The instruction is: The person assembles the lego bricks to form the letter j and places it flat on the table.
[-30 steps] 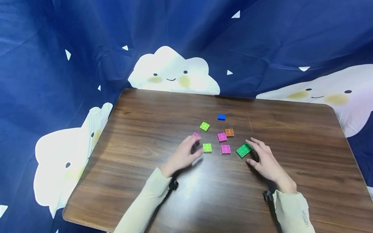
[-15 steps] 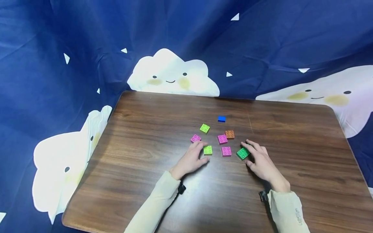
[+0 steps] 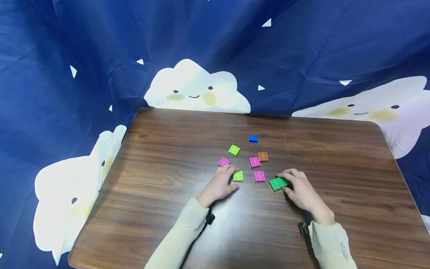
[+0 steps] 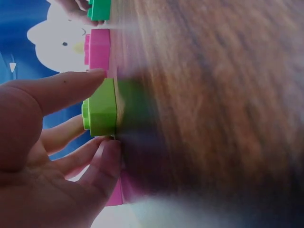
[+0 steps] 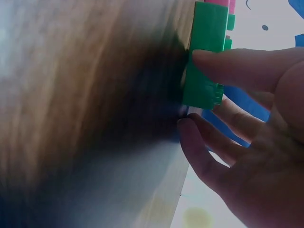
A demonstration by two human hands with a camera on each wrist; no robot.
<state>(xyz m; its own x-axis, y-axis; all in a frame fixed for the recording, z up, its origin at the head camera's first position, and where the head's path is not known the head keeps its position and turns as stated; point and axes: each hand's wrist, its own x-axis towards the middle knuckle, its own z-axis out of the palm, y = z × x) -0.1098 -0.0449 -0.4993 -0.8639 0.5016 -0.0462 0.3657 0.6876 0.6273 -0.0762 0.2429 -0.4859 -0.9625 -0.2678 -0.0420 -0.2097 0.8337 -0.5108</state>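
In the head view my right hand (image 3: 304, 192) pinches the right end of a long green brick (image 3: 277, 184) on the table. The right wrist view shows the thumb (image 5: 223, 66) against the near side of that brick, with the fingers behind it. My left hand (image 3: 218, 187) is spread around a square lime brick (image 3: 238, 177). Its index finger is at the brick's far side, and a gap shows below the brick towards the thumb. In the left wrist view the lime brick (image 4: 103, 109) stands between thumb and fingers, studs facing up off the table.
A pink brick (image 3: 259, 176) lies between the hands. Behind it another pink brick (image 3: 254, 162) touches an orange brick (image 3: 263, 156). Farther back are a second lime brick (image 3: 234, 150) and a blue brick (image 3: 253, 139). A third pink brick (image 3: 223, 161) sits beyond the left fingers.
My left hand has moved right and nearer, from beside the pink brick to around the lime one. My right hand has closed on the green brick, which has turned and shifted slightly nearer.
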